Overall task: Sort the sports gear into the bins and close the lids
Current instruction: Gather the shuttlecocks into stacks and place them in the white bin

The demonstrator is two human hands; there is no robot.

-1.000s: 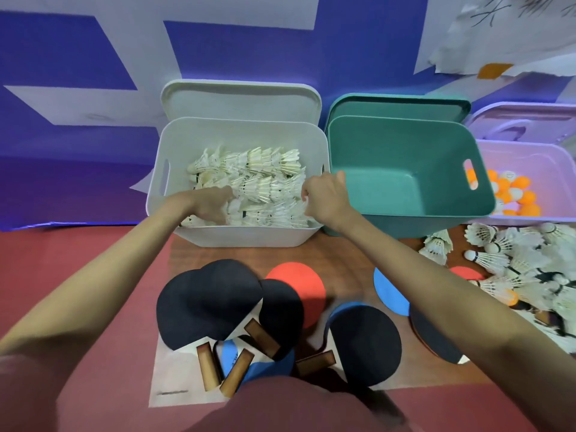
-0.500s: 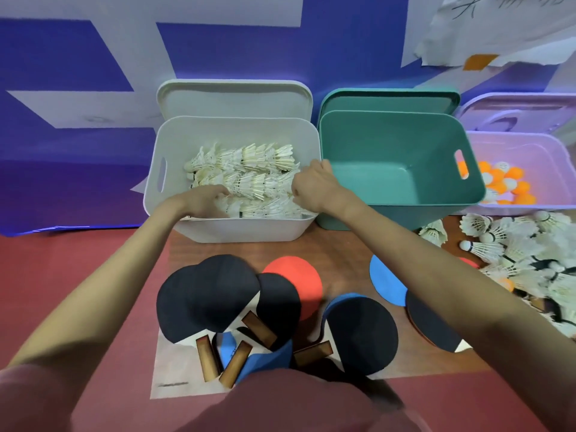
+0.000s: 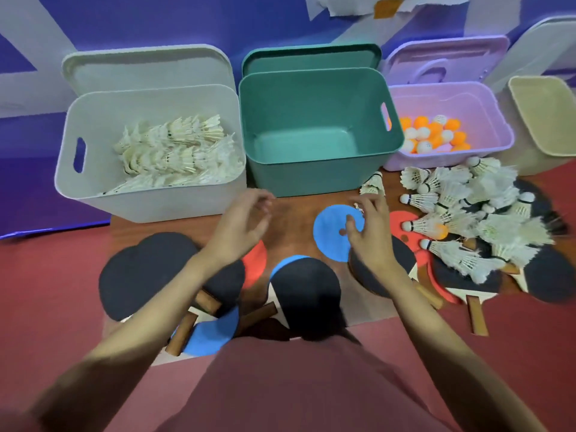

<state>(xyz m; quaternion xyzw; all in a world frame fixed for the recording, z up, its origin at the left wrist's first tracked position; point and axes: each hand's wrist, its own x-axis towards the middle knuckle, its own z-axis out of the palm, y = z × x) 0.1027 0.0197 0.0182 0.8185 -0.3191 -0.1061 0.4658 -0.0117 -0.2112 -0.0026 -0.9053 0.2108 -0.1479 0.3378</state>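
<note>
The right hand (image 3: pixel 369 227) hovers with its fingers spread and holds nothing, over a blue paddle (image 3: pixel 335 233) on the desk (image 3: pixel 293 219). The loose pile of shuttlecocks (image 3: pixel 467 213) lies to its right, near, and one single shuttlecock (image 3: pixel 372 185) lies just beyond the fingertips, so this hand is the nearer one. The left hand (image 3: pixel 241 226) is also spread and empty, in front of the white bin (image 3: pixel 149 198), where shuttlecocks already lie. I judge the next reach goes rightward.
</note>
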